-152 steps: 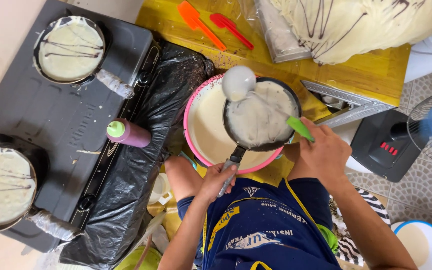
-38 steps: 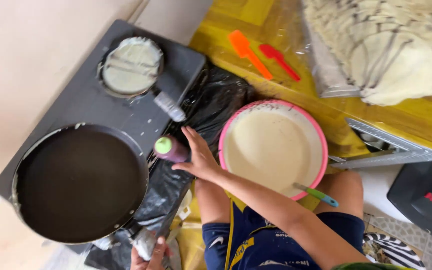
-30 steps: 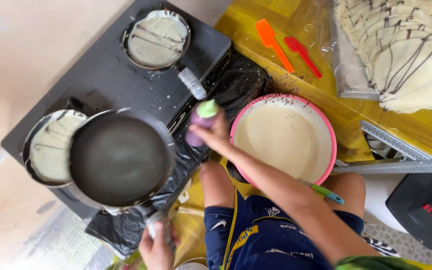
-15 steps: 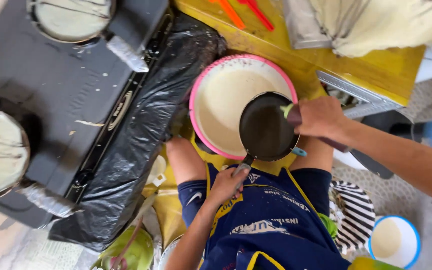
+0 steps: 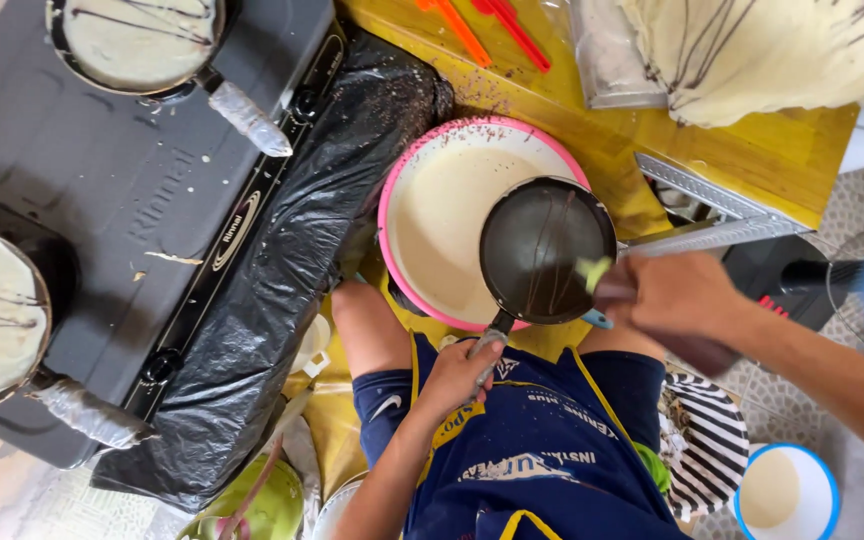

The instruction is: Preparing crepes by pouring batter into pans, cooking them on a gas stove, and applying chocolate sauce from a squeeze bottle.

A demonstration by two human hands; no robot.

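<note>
From the head view, the left hand (image 5: 457, 375) is closed around the handle of a small black pan (image 5: 547, 250) — the pan sits over the right edge of the pink bowl (image 5: 422, 170). The right hand (image 5: 677, 295) grips a squeeze bottle with a green tip (image 5: 594, 274), touching the pan's right rim. There is little room here, with knees just below. The bowl is full of pale batter. Two pans (image 5: 137, 40) on the grey stove (image 5: 72, 190) hold batter with dark lines. A yellow table (image 5: 752, 150) holds stacked crepes (image 5: 752, 50).
</note>
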